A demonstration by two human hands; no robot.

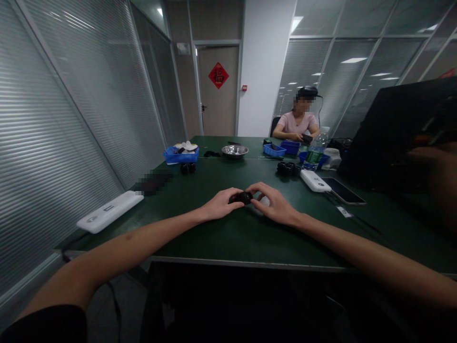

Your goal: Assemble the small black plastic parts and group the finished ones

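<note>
Left hand (224,203) pinches the small black piece (245,197) at the frame's centre; the right hand (274,206) curls at its right end, gripping or merely touching, I can't tell. It looks light, stiff, perhaps slick; I'd take it by the sides.

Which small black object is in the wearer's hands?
The black piece between the left hand and right hand; others near the water bottle and left blue tray lie farther back, untouched.
</note>
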